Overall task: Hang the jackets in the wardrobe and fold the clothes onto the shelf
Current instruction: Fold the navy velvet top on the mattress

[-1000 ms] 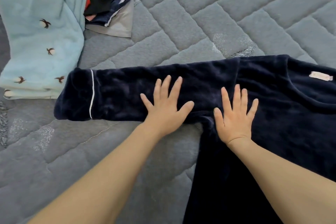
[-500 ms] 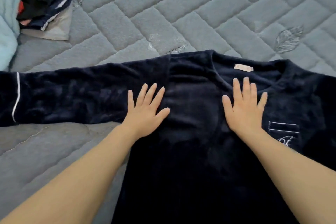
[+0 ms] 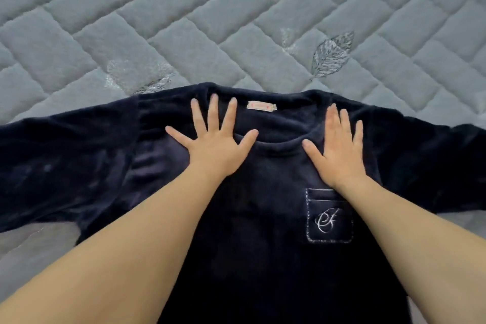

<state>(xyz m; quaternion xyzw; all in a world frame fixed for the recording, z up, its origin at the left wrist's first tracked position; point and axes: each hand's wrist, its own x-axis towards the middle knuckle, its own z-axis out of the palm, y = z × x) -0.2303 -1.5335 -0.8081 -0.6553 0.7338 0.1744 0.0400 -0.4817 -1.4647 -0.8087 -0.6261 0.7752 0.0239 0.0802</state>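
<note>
A dark navy fleece top [image 3: 257,218] lies flat, front up, on a grey quilted bed cover [image 3: 236,21], both sleeves spread out to the sides. Its pink neck label [image 3: 261,106] shows inside the collar, and a chest pocket [image 3: 328,216] with white embroidery sits at the right. My left hand [image 3: 214,144] presses flat with spread fingers just left of the neckline. My right hand [image 3: 336,144] lies flat on the shoulder area right of the neckline, above the pocket. Neither hand holds anything.
The quilted cover stretches across the whole far side, with an embroidered leaf [image 3: 331,54] on it beyond the collar. The top's left sleeve [image 3: 60,166] and right sleeve [image 3: 447,160] run past the frame edges.
Both hands have slid to the right along the top, from the left sleeve and armpit to either side of the neckline. The view followed, and the pile of other clothes left the frame.
</note>
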